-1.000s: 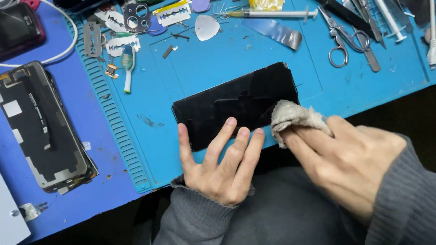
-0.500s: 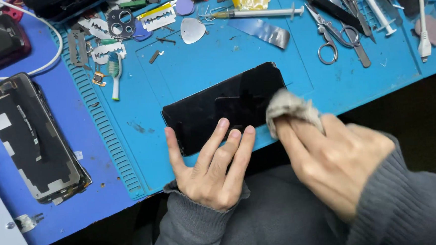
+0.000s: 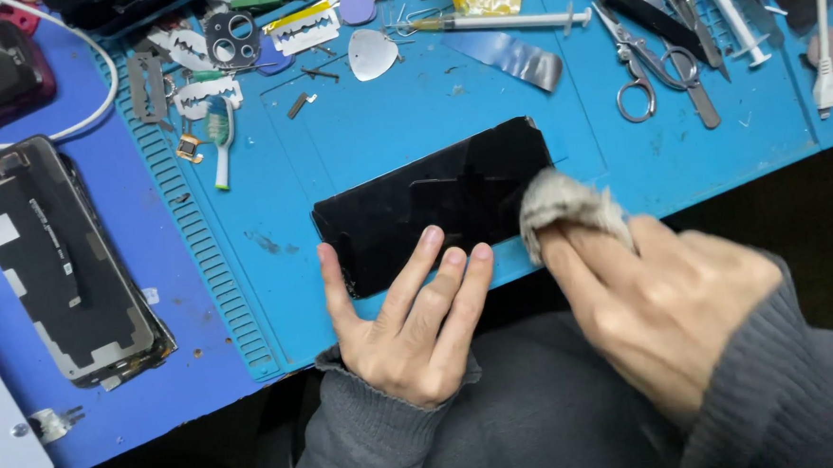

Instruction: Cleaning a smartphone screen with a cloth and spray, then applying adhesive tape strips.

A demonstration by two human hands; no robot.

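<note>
A black phone screen lies flat on the blue work mat. My left hand rests at the mat's near edge, its fingers spread flat on the screen's near side, pinning it down. My right hand is bunched around a small grey cloth and presses it on the screen's right end. The hand looks blurred.
An opened phone body lies to the left on the darker blue mat. Scissors, tweezers, a syringe, picks, a small brush and loose small parts crowd the far side. A white cable hangs at right.
My right hand has rubbed the cloth along the right end of the screen, shifting slightly toward me. My left hand has kept holding the screen down.
</note>
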